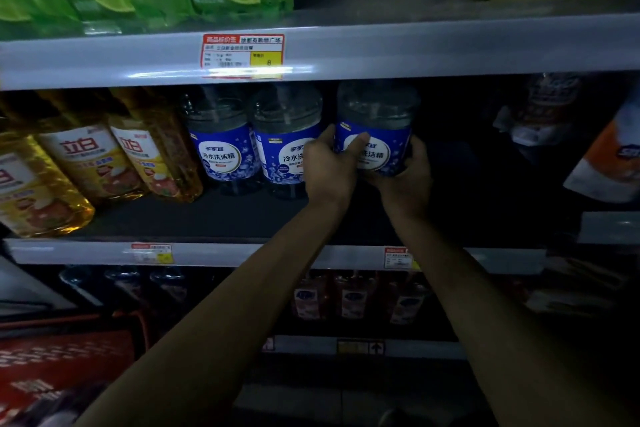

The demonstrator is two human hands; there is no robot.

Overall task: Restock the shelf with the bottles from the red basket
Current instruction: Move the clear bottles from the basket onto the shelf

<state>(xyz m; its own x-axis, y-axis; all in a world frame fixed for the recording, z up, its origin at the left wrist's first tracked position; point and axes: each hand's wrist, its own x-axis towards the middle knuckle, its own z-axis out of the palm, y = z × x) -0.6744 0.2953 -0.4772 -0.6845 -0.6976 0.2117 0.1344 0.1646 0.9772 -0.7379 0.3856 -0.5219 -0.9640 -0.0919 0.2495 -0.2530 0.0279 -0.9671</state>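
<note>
both hands, left hand (pixel 329 166) and right hand (pixel 410 170), wrap around a blue bottle (pixel 375 121) on the middle shelf (pixel 207 218), just right of two matching bottles (pixel 256 139).

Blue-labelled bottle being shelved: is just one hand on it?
No, the left hand and the right hand both grip the blue-labelled bottle, one on each side.

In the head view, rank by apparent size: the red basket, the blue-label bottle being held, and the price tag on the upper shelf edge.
1. red basket, though cut off by the frame and nearest the camera, so its lead is unsure.
2. blue-label bottle, gripped by the left hand and right hand.
3. price tag.
</note>
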